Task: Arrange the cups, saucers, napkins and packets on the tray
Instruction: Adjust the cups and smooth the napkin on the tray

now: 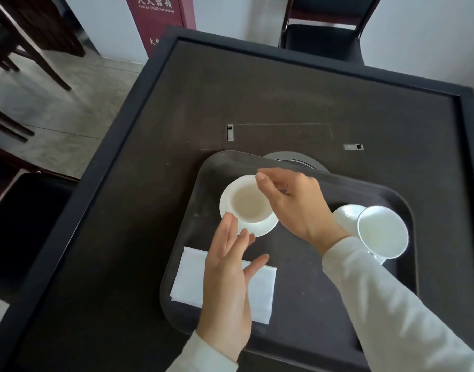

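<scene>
The tray (311, 291) lies on the near side of the dark desk (257, 89). At its far left, the left cup (246, 202) stands upright in the left saucer (260, 229). At the right side, the right cup (382, 232) leans tilted on the right saucer (343, 213). A folded napkin (187, 280) lies near-left, lapping over the tray's left rim. No packets are in view.

The left hand (228, 285) is flat, with straight, spread fingers over the napkin and its tips just beside the left saucer; it holds nothing. The right hand (292, 208) hovers over the left cup with loosely curled fingers, thumb and forefinger at the far-right rim. Whether they pinch the rim or only come near cannot be told.

The cups and saucers look like thin glazed porcelain: light, stiff, slick and easily chipped. A cup is probably best taken by a rim pinch or around its flared wall. A saucer is best lifted from under its edge, kept level so the cup does not slide. The napkin is soft and limp; a corner pinch or a flat-palm slide should do.
</scene>
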Motion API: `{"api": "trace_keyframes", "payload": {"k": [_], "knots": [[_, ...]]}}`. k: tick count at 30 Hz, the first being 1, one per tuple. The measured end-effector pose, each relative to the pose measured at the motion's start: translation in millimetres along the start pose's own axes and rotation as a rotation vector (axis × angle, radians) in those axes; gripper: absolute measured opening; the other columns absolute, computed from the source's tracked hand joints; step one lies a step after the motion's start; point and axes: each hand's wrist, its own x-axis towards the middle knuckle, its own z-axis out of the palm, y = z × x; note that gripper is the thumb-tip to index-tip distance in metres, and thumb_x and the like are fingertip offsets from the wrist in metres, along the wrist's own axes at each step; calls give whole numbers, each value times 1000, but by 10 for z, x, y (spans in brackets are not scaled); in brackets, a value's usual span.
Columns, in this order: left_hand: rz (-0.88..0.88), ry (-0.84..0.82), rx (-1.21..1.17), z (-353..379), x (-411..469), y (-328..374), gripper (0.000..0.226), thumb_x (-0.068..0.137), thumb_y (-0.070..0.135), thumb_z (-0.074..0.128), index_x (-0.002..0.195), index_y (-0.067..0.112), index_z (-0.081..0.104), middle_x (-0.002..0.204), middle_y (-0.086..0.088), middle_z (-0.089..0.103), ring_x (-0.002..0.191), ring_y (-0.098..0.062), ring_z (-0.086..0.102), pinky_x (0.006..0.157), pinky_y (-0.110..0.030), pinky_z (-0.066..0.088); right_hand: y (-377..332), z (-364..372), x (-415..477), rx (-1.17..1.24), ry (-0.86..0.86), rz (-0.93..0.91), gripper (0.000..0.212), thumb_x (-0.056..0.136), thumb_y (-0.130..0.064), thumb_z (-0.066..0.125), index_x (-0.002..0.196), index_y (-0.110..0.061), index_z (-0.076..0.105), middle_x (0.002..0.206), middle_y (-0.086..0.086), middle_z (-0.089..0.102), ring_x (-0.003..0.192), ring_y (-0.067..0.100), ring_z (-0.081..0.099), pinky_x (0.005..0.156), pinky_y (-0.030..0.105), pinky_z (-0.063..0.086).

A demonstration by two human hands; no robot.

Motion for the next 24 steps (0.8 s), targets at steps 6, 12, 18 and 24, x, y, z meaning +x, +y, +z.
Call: {"api": "trace_keyframes", "payload": {"k": [6,12,18,24], "knots": [[125,-67,215,-82,332,124,38,101,33,58,137,47,56,134,22,61,126,-5,59,99,-33,55,123,64,-206,-61,80,105,38,102,-29,49,75,-9,65,68,7,67,73,27,65,74,33,50],[174,-112,394,-78,639,242,34,103,28,56,133,44,60,123,34,63,116,13,57,99,-25,49,227,171,-540,335,168,339,26,99,-25,62,80,-17,77,70,-9,75,63,7,74,59,12,54],[192,-144,489,-78,784,294,29,103,32,56,126,47,64,124,29,65,117,7,59,108,-38,48,200,406,-715,608,152,498,19,92,-33,71,95,-17,81,78,-2,78,72,18,77,72,36,65],[204,-154,521,-49,824,303,36,90,48,59,126,46,64,124,27,65,121,-5,59,107,-43,49,236,427,-712,647,156,528,20,91,-36,71,96,-20,81,80,-2,79,74,19,77,72,34,64]]}}
